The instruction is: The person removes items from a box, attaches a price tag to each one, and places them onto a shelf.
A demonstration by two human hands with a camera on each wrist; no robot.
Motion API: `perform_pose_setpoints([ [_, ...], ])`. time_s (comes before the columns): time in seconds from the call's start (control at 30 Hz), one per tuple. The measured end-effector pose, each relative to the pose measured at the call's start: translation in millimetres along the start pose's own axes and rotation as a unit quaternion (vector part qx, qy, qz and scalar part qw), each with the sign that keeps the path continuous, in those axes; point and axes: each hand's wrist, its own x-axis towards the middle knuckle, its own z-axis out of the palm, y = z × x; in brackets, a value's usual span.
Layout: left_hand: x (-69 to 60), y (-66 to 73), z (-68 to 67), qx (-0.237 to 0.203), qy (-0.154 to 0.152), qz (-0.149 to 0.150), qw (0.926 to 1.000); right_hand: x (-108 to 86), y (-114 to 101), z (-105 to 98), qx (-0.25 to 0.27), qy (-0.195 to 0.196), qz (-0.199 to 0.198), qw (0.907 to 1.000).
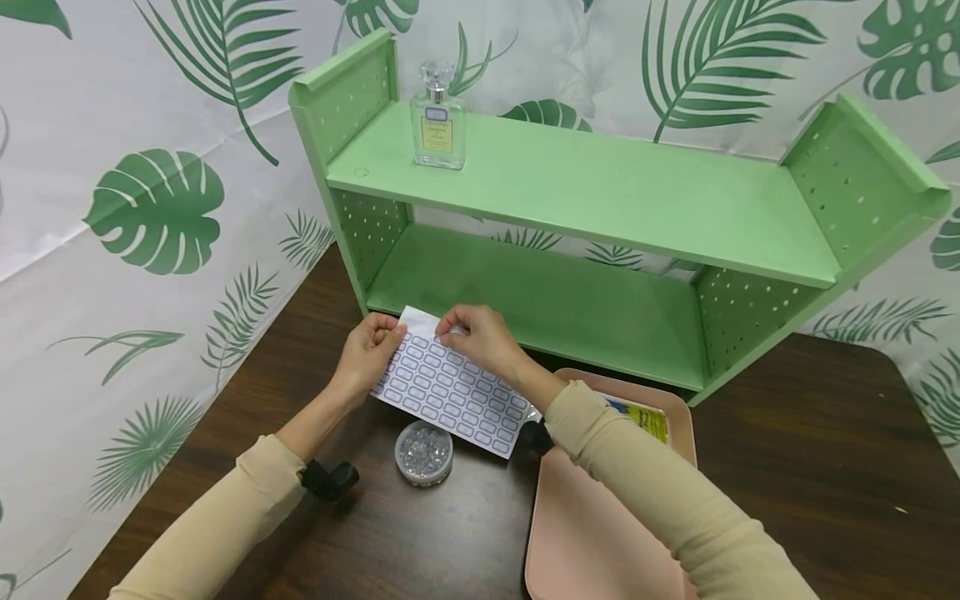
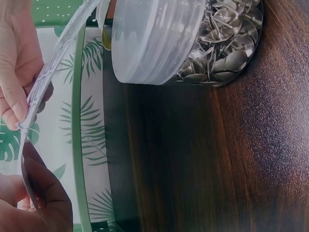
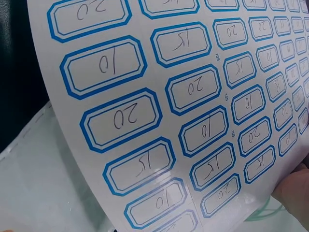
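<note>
A white sheet of blue-bordered sticker labels (image 1: 450, 387) is held up tilted above the table, in front of the shelf. My left hand (image 1: 367, 354) grips its left edge between thumb and fingers. At the sheet's upper part, beside a blank strip, my right hand (image 1: 483, 337) pinches a label with thumb and fingertip; the left wrist view shows a small blue-edged bit (image 2: 20, 124) at that thumb. Handwritten 10, 15 and 20 fill the labels (image 3: 120, 121) in the right wrist view. Below the sheet stands a round clear tub of silver thumbtacks (image 1: 423, 452).
A green two-tier shelf (image 1: 585, 196) stands behind my hands. On its top board, at left, is a glass perfume bottle (image 1: 437, 150) bearing a small blue-bordered label (image 1: 437, 114). A pink tray (image 1: 592, 533) lies under my right forearm, with a yellow-and-blue packet (image 1: 648, 421) inside.
</note>
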Motion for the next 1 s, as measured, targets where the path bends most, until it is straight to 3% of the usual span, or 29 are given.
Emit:
perform_pose_setpoints([
  [0.23,1.4,-0.4,-1.9,0.012,0.008,0.001,0.9999,-0.2,2,2,0.021,0.005,-0.001,0.9998],
  [0.43,4.0,-3.7,-7.7,0.026,0.022,-0.002,0.9994,0.5,2,2,0.089,0.008,0.014,0.9959],
  [0.7,5.2,-13.3,-30.2,0.024,0.054,-0.023,0.9980,-6.2,-3,-12,0.228,0.042,0.091,0.9684],
  [1.0,3.1,-30.9,-56.7,0.074,0.090,-0.071,0.9907,-36.4,6,-30,0.265,0.017,0.128,0.9557],
])
